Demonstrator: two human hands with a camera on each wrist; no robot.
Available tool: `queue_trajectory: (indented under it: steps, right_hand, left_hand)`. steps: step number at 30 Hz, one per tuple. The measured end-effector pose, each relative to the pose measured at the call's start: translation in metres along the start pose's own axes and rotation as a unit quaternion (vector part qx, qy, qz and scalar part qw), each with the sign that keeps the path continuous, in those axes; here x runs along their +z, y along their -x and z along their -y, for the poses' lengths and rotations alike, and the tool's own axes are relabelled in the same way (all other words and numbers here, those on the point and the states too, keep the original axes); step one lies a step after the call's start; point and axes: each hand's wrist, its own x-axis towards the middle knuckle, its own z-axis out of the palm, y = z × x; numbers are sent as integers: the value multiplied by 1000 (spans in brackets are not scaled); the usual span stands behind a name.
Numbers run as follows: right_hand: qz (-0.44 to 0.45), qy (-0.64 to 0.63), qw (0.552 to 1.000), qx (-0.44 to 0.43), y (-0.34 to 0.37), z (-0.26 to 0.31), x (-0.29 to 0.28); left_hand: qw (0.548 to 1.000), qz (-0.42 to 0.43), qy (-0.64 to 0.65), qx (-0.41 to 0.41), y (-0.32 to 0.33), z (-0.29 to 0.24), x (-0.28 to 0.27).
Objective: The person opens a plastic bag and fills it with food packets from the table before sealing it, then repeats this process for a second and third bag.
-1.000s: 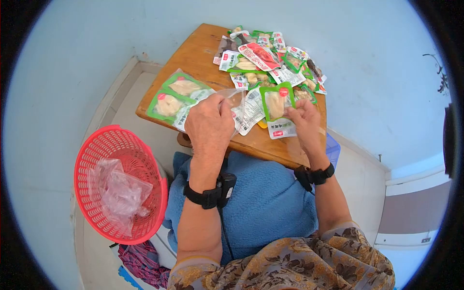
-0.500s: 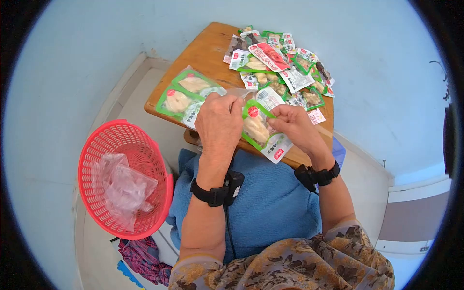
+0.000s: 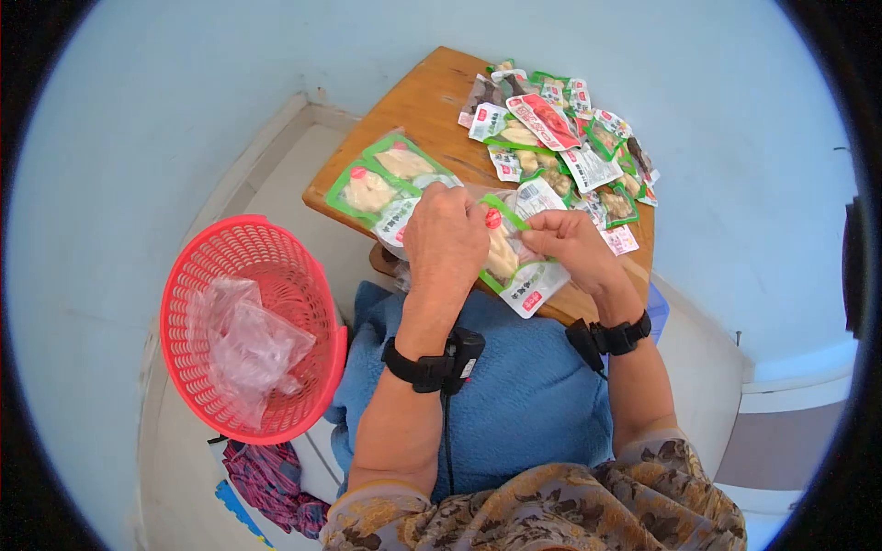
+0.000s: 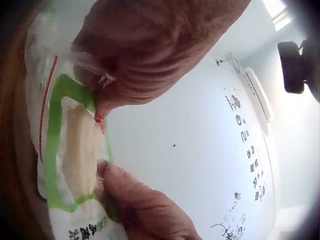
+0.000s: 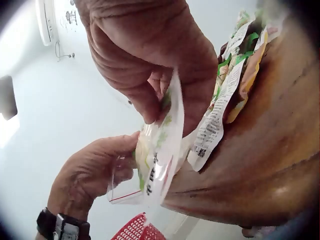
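In the head view a green-edged food packet [image 3: 501,253] hangs over the table's front edge. My right hand [image 3: 579,250] pinches its right side between thumb and fingers. My left hand [image 3: 446,241] grips the clear plastic bag at the packet's upper left corner; the left wrist view shows clear film [image 4: 92,65] bunched at those fingers. Two more green-edged packets [image 3: 367,190] lie side by side in clear plastic left of my left hand. From the right wrist view, the held packet [image 5: 162,150] stands nearly edge-on between both hands, with red-lined clear film [image 5: 125,192] beside it.
A heap of mixed packets [image 3: 593,165] covers the back right of the wooden table [image 3: 418,96]. To the left stands a red basket [image 3: 335,367] with crumpled clear plastic [image 3: 253,340] inside. Blue cloth [image 3: 524,386] lies over the lap.
My right hand has brought the packet leftward to my left hand, and it now hangs tilted there. The table and basket have shifted in the head view.
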Motion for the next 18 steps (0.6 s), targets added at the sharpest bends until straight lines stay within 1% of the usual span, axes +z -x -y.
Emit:
queue_trajectory:
  steps: [2, 3, 4, 5, 6, 7, 9, 12, 14, 16, 18]
  right_hand:
    - [-1, -79, 997, -7, 4, -7, -2]
    - [2, -77, 997, -8, 9, -8, -5]
    - [26, -93, 995, -8, 15, -9, -8]
    - [50, -108, 993, -9, 21, -11, -7]
    - [43, -171, 984, 2, 27, -16, -4]
    - [44, -171, 984, 3, 32, -19, 0]
    - [15, -231, 973, -18, 38, -24, 5]
    - [6, -254, 967, -3, 43, -26, 7]
    - [-7, -271, 962, -20, 42, -27, 8]
    - [-18, -287, 957, -37, 41, -28, 6]
    - [-29, -275, 961, -33, 40, -28, 1]
  left_hand:
    - [1000, -14, 11, 1, -1, -1, -2]
    - [1000, 2, 29, -11, -2, -2, -4]
    - [998, 18, 47, -23, -2, -2, -5]
    - [999, 15, 46, -24, -3, -1, -5]
    - [998, 5, 53, -20, -3, -1, -5]
    - [998, -2, 60, -15, -3, 0, -4]
    - [998, -4, 53, -14, -2, -1, -2]
    - [999, -8, 49, -8, -2, -2, -2]
    - [999, -12, 51, -5, -2, -2, -3]
    - [995, -80, 48, 21, -1, -4, -3]
    - [996, -82, 28, 22, 0, -8, -7]
